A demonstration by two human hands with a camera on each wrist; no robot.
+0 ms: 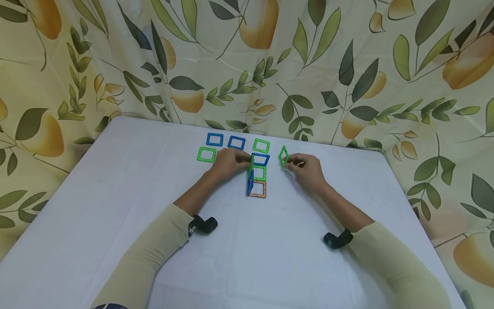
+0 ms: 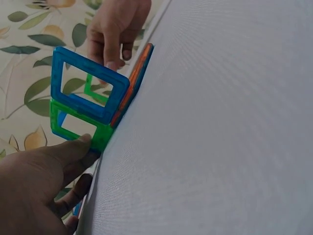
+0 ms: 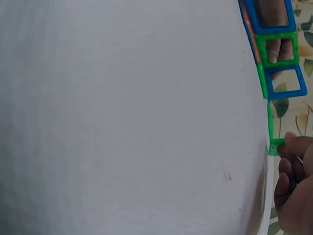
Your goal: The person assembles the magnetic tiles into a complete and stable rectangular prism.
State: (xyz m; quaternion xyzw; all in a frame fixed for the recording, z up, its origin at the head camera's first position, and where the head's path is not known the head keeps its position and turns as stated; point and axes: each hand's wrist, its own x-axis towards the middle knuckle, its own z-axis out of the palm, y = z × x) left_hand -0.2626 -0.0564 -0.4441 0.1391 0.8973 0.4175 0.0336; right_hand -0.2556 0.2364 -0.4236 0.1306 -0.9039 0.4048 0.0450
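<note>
My left hand [image 1: 228, 164] pinches a green square tile [image 1: 252, 162], an open frame standing on edge, with the thumb against its face in the left wrist view. Beside that tile an upright blue square tile [image 2: 93, 67] stands in line. Along their foot lie a flat orange tile [image 1: 257, 196] and a flat green tile [image 1: 265, 173]. Another blue tile [image 3: 304, 84] stands at the far end of this row. Off to the right, my right hand [image 1: 308, 168] holds a separate green tile [image 1: 286, 151] by its edge, tilted up between thumb and fingers.
Loose tiles lie behind the row: a blue one [image 1: 214, 144], a second blue one [image 1: 236, 148], and a green one [image 1: 261, 151]. Left of my left hand lies another green tile [image 1: 206, 160]. A white cloth covers the table [image 1: 270, 257]; a patterned curtain [image 1: 231, 64] hangs behind it.
</note>
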